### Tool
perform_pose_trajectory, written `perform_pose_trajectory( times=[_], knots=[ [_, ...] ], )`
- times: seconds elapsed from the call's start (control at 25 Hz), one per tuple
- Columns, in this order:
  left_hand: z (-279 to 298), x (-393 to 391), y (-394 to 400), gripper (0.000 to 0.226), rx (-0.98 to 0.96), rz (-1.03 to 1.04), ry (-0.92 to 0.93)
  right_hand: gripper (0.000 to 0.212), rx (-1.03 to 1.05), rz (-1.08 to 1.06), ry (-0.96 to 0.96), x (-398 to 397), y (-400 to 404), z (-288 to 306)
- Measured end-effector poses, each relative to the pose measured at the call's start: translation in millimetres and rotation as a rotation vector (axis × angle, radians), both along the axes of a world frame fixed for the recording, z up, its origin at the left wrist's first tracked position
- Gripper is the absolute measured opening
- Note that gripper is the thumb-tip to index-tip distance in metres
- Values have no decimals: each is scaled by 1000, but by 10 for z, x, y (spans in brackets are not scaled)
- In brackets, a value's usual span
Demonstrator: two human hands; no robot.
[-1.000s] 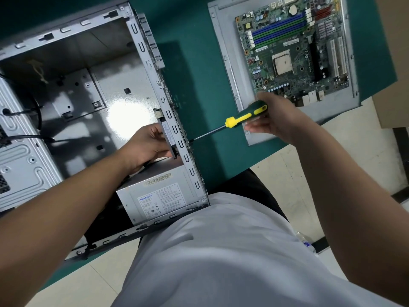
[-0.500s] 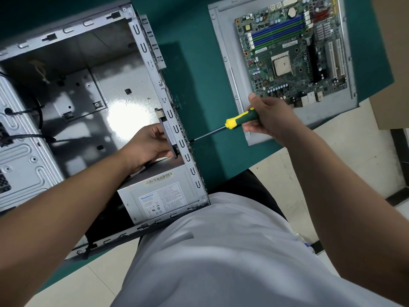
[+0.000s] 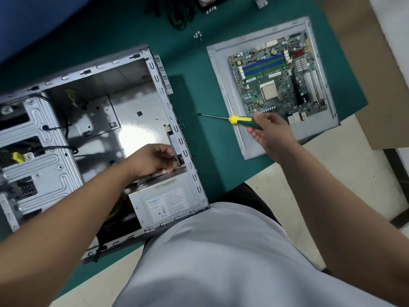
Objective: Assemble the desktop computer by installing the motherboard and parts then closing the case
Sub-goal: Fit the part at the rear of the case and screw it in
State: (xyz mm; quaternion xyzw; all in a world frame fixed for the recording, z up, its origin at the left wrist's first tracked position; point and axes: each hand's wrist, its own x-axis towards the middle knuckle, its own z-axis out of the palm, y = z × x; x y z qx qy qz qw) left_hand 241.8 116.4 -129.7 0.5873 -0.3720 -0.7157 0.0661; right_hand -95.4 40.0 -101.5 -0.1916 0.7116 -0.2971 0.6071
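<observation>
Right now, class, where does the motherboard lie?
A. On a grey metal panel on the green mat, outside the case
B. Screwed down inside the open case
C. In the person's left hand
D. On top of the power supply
A: the motherboard rests on the grey metal panel on the green mat, to the right of the open case, whose floor is bare.

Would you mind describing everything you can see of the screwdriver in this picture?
The screwdriver has a thin dark metal shaft and a handle that is yellow at the collar and dark green further back. The right hand grips the green end, hiding its butt. It lies nearly level, tip pointing left toward the computer case with a clear gap between them, above the green mat. The tip touches nothing.
</observation>
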Motion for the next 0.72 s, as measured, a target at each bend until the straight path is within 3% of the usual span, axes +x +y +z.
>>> perform_pose_trajectory(
  times=[0.12, 0.28, 0.52, 0.6, 0.72],
  knots=[
    [112, 77, 57, 17, 26, 44, -65, 17, -97, 7, 42, 181, 172, -62],
    [407, 237, 153, 14, 90, 249, 30, 25, -165, 296, 458, 324, 405, -109],
    [768, 258, 346, 67, 64, 322, 110, 28, -93, 1071, 922, 411, 340, -106],
    [847, 149, 432, 77, -21, 259, -25, 26, -95, 1076, 887, 428, 269, -74],
    [942, -36, 522, 60, -183, 89, -199, 32, -171, 911, 889, 406, 83, -45]
  ],
)
